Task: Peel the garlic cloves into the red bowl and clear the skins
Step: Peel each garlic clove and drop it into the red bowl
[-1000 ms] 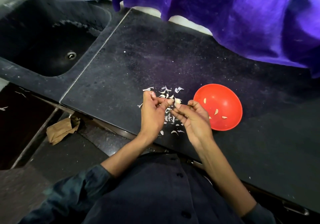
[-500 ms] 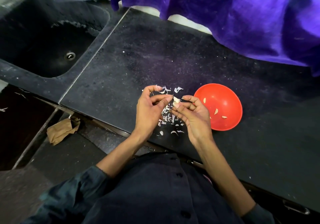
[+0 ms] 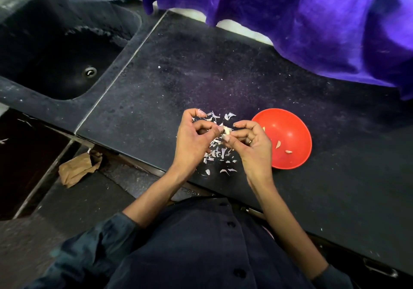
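Both hands [image 3: 223, 142] around one garlic clove [image 3: 226, 130], long axis roughly upright.

garlic clove [image 3: 226, 130]: pale, partly skinned, pinched between fingertips of both hands
red bowl [image 3: 288, 130]: upright on worktop, few peeled cloves [image 3: 278, 144] inside
skins [image 3: 218, 153]: white flakes scattered beside bowl

Dark navy buttoned shirt [image 3: 201, 250] — rolled sleeves

A kitchen: dark stone counter [image 3: 201, 83] beside a sink [image 3: 67, 61].
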Motion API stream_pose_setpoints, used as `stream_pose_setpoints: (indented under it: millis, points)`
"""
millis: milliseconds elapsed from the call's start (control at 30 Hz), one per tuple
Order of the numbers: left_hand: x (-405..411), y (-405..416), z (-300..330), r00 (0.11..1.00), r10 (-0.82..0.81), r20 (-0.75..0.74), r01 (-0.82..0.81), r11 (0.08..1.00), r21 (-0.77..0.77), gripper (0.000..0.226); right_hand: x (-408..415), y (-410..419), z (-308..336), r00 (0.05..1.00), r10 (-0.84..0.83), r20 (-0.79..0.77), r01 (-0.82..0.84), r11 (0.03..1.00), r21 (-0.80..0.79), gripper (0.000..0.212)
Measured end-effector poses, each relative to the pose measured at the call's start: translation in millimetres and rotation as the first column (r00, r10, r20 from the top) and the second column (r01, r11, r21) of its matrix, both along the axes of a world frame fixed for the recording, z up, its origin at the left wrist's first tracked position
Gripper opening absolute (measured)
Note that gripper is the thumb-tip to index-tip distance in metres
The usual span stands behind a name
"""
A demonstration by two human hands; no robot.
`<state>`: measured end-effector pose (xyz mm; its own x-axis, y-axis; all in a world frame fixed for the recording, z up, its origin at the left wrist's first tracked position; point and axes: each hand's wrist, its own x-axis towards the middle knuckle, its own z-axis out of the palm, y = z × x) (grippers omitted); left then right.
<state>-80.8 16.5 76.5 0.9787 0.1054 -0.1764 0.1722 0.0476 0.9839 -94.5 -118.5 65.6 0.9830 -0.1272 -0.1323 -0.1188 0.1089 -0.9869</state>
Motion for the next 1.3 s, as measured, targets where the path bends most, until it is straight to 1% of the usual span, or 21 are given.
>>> stream_pose_setpoints:
  millis: [133,333,400,600,833,933,1000,1033,1167,1233,1300]
  points:
    - [-0.1,2.5,-0.3,0.999,0.043,-0.015,-0.043,0.998,-0.039,0.035,-0.1,-1.2,-0.6,1.0,-0.018,-0.007,0.018,1.0,0.015,0.031]
    - [-2.3,0.7,1.9,0.998,-0.052,-0.04,0.047,0.992,-0.116,0.04,0.0,-1.9,-1.6,1.0,0.0,-0.005,0.0,1.0,0.015,0.031]
    - [-2.2,-0.3,3.2,0.997,-0.059,-0.039,0.054,0.991,-0.125,0.042,-0.2,-2.1,-2.3,1.0,0.011,0.002,-0.011,1.0,0.01,0.031]
    - [-1.9,1.0,3.3,0.998,-0.015,-0.057,0.007,0.991,-0.132,0.047,-0.9,-0.6,-1.2,0.999,0.037,0.03,-0.035,0.998,-0.049,0.032]
    - [-3.0,-1.3,-3.1,0.999,0.041,-0.031,-0.043,0.996,-0.074,0.048,-1.3,1.2,-3.9,0.994,0.076,0.083,-0.059,0.98,-0.188,0.041]
    - [-4.3,-3.6,-4.4,1.0,0.019,0.003,-0.019,0.998,-0.052,0.045,-0.4,-1.6,-8.9,0.994,0.08,0.072,-0.066,0.981,-0.184,0.036]
    - [-4.7,-4.4,-3.3,1.0,-0.002,0.021,0.003,0.999,-0.054,0.044,-0.3,-2.3,-8.1,0.995,0.082,0.06,-0.072,0.986,-0.151,0.034]
    - [-4.9,-4.9,-2.6,1.0,-0.007,0.028,0.008,0.998,-0.059,0.043,-0.6,-1.7,-6.2,0.995,0.082,0.048,-0.077,0.991,-0.108,0.033]
    - [-5.0,-3.7,-3.0,0.999,0.029,0.043,-0.024,0.994,-0.105,0.039,-1.6,-1.2,0.0,0.998,0.067,-0.016,-0.064,0.987,0.145,0.028]
    - [-4.4,-0.4,-4.4,0.997,0.061,0.037,-0.057,0.993,-0.108,0.035,-1.6,-4.8,0.1,0.997,0.059,-0.04,-0.049,0.974,0.222,0.03]
    - [-4.4,2.3,-5.3,0.998,0.057,0.03,-0.053,0.994,-0.095,0.028,-1.8,-7.2,0.9,0.995,0.078,-0.056,-0.059,0.959,0.277,0.034]
